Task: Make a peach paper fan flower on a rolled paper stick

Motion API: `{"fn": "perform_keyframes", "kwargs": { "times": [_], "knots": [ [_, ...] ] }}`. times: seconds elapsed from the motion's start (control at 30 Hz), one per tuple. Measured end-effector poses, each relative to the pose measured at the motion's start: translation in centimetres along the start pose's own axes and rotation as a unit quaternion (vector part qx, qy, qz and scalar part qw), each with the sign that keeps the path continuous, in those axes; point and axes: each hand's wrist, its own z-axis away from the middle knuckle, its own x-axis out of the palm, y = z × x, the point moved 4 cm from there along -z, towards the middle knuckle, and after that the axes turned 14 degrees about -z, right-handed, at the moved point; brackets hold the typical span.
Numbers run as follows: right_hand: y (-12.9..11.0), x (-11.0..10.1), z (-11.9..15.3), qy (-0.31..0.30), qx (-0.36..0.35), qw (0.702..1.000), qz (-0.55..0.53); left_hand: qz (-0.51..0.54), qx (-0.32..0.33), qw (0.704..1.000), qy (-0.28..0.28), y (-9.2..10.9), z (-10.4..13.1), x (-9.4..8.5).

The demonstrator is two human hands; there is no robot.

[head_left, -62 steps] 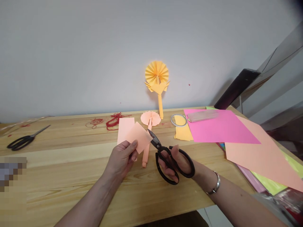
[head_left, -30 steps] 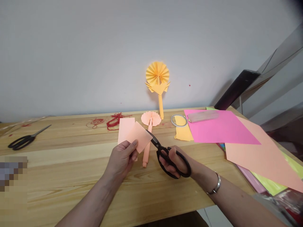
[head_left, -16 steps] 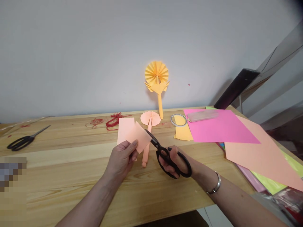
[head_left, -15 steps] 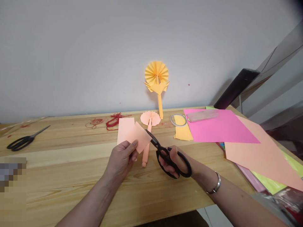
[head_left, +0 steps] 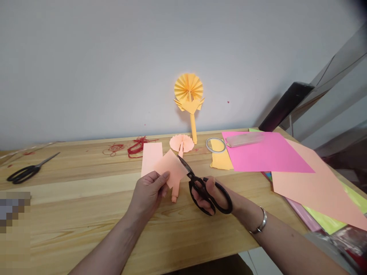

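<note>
Between thumb and fingers, my left hand [head_left: 150,191] pinches a small peach piece of paper [head_left: 170,168]. My right hand [head_left: 210,193] grips black-handled scissors [head_left: 197,181], whose blades lie at the paper's right edge. Behind the held piece, a peach paper fan [head_left: 182,143] with a rolled paper handle lies on the table. Another peach paper strip [head_left: 151,154] rests just left of it, partly covered by the held piece. A yellow pleated paper fan [head_left: 189,89] leans upright against the wall.
Red thread [head_left: 139,147] lies at the back, and a second pair of scissors [head_left: 30,172] at the far left. A roll of tape [head_left: 216,145] sits on yellow paper [head_left: 220,160]. Pink paper [head_left: 266,156] and larger peach sheets [head_left: 309,187] cover the right side.
The held paper has shifted slightly right and turned, bringing its right edge further into the scissors. The scissor blades look slightly more apart.
</note>
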Motion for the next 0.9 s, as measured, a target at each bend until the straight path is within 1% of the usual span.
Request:
{"fn": "perform_keyframes", "kwargs": {
  "times": [0.27,0.43,0.63,0.8,0.9],
  "knots": [
    [-0.5,0.2,-0.2,0.014,-0.017,1.000,0.019,0.018,0.004,1.000,-0.016,0.0,-0.1,0.1],
    [-0.7,0.3,-0.4,0.028,0.015,0.999,0.032,0.033,0.014,0.999,-0.025,-0.2,-0.3,0.1],
    [-0.7,0.2,-0.4,0.022,-0.017,0.999,0.041,0.032,0.011,0.999,-0.024,-0.3,-0.4,0.0],
    [-1.0,0.3,-0.4,0.028,-0.011,0.998,0.053,0.024,-0.003,1.000,-0.016,-0.2,-0.2,0.0],
    [-1.4,0.5,-0.5,0.041,-0.003,0.997,0.064,0.029,0.002,0.999,-0.017,-0.2,-0.1,0.0]
  ]
}}
